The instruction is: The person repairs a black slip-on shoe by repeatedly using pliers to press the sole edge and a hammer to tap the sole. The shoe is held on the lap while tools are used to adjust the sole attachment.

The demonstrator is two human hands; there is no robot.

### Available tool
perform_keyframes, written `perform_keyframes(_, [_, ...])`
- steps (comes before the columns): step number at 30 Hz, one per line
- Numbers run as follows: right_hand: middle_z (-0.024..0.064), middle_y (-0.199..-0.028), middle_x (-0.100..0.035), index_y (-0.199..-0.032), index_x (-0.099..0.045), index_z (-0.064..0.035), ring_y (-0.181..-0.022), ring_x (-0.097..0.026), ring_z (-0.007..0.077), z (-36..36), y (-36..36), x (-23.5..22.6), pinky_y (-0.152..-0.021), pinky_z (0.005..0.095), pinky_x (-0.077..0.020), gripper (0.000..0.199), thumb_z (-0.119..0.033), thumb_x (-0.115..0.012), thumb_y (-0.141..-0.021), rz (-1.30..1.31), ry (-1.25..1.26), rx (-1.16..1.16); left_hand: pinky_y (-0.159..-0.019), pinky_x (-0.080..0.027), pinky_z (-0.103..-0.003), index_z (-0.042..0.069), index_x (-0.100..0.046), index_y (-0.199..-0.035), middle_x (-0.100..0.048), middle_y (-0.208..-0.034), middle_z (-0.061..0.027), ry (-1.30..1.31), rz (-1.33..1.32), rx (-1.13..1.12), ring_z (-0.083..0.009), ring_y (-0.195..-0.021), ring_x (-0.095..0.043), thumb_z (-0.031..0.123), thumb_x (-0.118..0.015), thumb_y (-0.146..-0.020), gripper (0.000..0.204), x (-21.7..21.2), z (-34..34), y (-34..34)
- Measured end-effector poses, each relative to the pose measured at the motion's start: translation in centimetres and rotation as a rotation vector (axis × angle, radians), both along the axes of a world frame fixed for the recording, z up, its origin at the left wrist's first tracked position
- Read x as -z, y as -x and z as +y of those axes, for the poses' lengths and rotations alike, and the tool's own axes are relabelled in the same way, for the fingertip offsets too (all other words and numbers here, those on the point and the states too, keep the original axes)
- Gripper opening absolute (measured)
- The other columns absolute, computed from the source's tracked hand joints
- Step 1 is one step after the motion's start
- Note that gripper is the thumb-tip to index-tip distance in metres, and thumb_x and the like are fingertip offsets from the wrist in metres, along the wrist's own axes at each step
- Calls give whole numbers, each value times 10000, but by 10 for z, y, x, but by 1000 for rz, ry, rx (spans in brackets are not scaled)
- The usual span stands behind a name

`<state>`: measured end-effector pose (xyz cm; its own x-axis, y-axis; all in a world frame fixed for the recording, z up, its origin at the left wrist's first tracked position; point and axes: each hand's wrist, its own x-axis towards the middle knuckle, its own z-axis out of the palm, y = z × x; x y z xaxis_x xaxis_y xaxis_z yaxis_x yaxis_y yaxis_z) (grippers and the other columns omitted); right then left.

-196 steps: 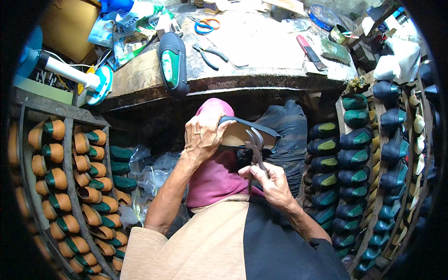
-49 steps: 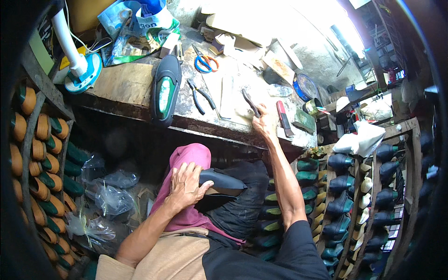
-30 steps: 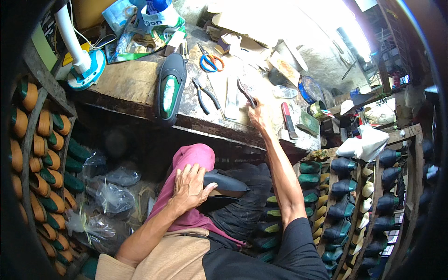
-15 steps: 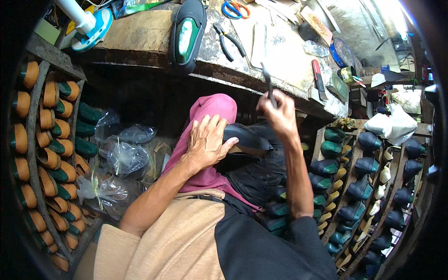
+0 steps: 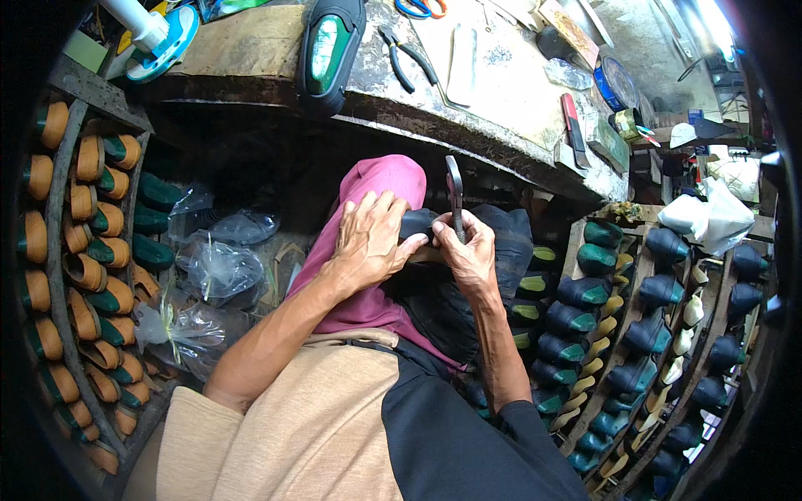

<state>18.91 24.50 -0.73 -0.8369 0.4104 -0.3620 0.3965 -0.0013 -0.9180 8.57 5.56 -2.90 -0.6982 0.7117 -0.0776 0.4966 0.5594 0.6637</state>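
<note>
Nearest to me, my left hand lies spread over a dark shoe upper on its last, fingers wrapped down on it, pressing it against my lap above the pink cloth. My right hand closes around the handle of a dark metal tool, which stands upright with its head above the knuckles; the two hands meet at the shoe, touching or nearly so.

I judge the shoe stiff at the core, since it sits on a rigid form, with a pliable skin stretched over it. It looks light enough for one hand, but smooth and rounded, so it could roll or slip. The firmest hold, as I read it, is across the top and sides, as the left hand has it now. The tool appears hard, narrow and somewhat heavy, best gripped low on the handle.

To either side, racks hold rows of lasts. Beyond, the worktop carries pliers, scissors and a dark-and-green shoe sole.
</note>
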Motion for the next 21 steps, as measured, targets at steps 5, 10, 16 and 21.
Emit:
perform_keyframes(5, [-15, -874, -712, -1108, -764, -13, -705, -578, 34, -6, -1, 11, -617, 230, -436, 136, -147, -781, -1095, 118, -114, -17, -1139, -446, -651, 42, -661, -1365, -653, -1398, -213, 11, -53, 15, -458, -1382, -588, 518, -778, -1005, 608, 3, -1, 1])
perform_keyframes(10, [-2, -883, -715, -1171, -748, -1, -707, -620, 67, -10, -9, 6, -621, 240, -466, 160, -149, -762, -1114, 50, -22, -1, -964, -478, -503, 69, -713, -1276, -688, -1223, -151, -93, 213, -54, -358, -1140, -649, 501, -858, -940, 567, 14, -1, -3])
perform_keyframes(16, [65, -724, -692, -1215, -630, -10, -639, -681, 121, -46, -41, -42, -594, 285, -542, 236, -236, -563, -1229, -44, -45, -18, -960, -479, -502, 76, -728, -1256, -701, -1199, -151, -105, 266, -63, -364, -1126, -650, 508, -855, -943, 548, 16, -3, -4])
perform_keyframes(21, [191, -692, -702, -1143, -593, 15, -580, -696, 344, -60, -43, -58, -574, 487, -550, 214, -194, -590, -1189, -44, -394, -46, -944, -494, -519, 76, -738, -1235, -702, -1155, -150, -88, 256, -35, -367, -1127, -663, 516, -852, -949, 537, 11, -3, -4])
